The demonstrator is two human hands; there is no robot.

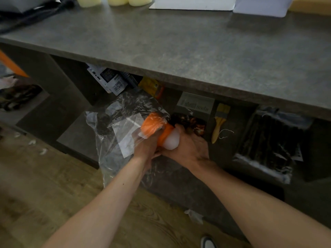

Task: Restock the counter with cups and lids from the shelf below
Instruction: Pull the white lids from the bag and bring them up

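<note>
An orange stack of cups (153, 124) with a white base end (172, 140) lies partly inside a clear plastic bag (123, 126) on the shelf under the grey counter (179, 43). My left hand (146, 146) grips the stack through the bag from the left. From the right, my right hand (188, 145) holds the white end. Both forearms reach in from the bottom of the frame. Whether the bag holds lids I cannot tell.
On the shelf lie a yellow-handled brush (219, 122), a bag of dark sticks (268, 140), a white-labelled packet (109, 80) and a yellow packet (152, 86). Pale containers (114, 0) and white boxes (195, 3) stand at the counter's back. Wood floor lies below.
</note>
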